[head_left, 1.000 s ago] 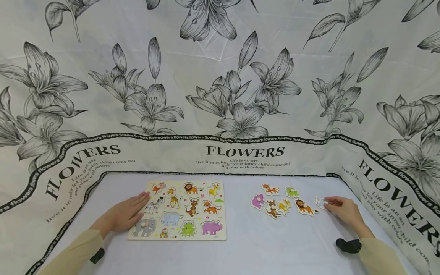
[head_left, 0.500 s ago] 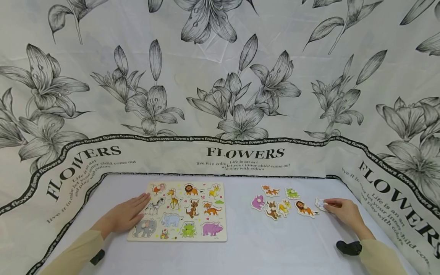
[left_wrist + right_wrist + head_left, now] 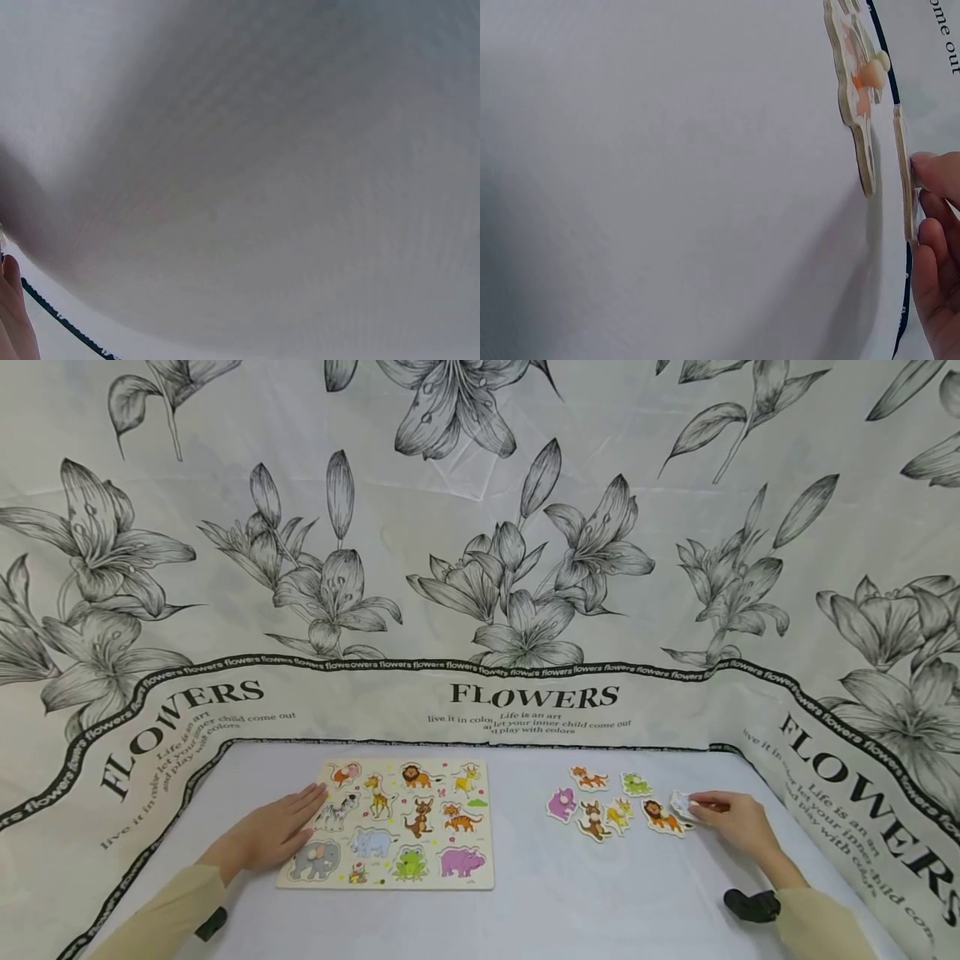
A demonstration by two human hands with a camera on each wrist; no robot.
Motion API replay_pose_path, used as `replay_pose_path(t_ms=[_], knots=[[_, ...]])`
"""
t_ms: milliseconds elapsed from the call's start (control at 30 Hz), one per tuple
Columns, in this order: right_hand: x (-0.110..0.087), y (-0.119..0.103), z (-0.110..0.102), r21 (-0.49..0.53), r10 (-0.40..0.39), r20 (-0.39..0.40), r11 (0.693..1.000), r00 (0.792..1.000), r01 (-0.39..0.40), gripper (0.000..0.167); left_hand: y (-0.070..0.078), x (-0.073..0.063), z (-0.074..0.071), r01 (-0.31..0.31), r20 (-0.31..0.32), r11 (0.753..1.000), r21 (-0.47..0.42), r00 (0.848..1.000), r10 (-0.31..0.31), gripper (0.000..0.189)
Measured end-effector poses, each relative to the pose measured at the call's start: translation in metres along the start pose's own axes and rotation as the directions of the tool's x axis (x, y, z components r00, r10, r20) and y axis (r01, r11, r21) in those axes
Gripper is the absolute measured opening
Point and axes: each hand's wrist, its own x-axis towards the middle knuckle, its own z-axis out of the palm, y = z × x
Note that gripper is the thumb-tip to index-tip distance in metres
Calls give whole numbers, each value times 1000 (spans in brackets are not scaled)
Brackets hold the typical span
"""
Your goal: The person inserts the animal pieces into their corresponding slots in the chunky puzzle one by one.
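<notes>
My right hand (image 3: 733, 827) pinches a pale bluish-white puzzle piece (image 3: 680, 807) between thumb and fingers, beside the lion piece (image 3: 664, 816). In the right wrist view the held piece (image 3: 904, 176) shows edge-on, and a knobbed loose piece (image 3: 859, 97) stands nearer that camera. My left hand (image 3: 273, 828) rests with straight fingers on the left edge of the animal puzzle board (image 3: 480, 827). Seated on the board at its lower left is a grey elephant piece (image 3: 313, 861) with a knob. The left wrist view shows mostly blurred white cloth and a bit of fingers (image 3: 15, 315).
Left of the lion lie several loose pieces: a tiger (image 3: 588, 777), a frog (image 3: 636, 784), a purple hippo (image 3: 561, 805), a kangaroo (image 3: 592, 822) and a yellow goat (image 3: 619, 815). White cloth (image 3: 540, 910) covers the table. A flower-printed curtain (image 3: 525, 718) rises behind it.
My right hand has moved a little left with the pale piece, bringing it close to the lion. My left hand stays in place on the board.
</notes>
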Motion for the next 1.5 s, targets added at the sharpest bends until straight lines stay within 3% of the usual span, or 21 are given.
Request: replay_pose_path(t_ms=[700,1100,1367,1500], knots=[[-3,-54,12,71,-62,33,996,998,60,31,2,0,-2,36,49,999,-32,998,-34,55],[-1,-88,23,106,-136,2,985,991,135,22,2,-1,1,12,-17,1000,0,1000,-12,54],[2,-104,36,130,-178,5,976,984,176,18,3,-1,-1,22,26,1000,-21,999,-21,55],[3,-112,42,165,-197,11,967,980,192,18,2,0,1,25,14,1000,-10,1000,-25,55]])
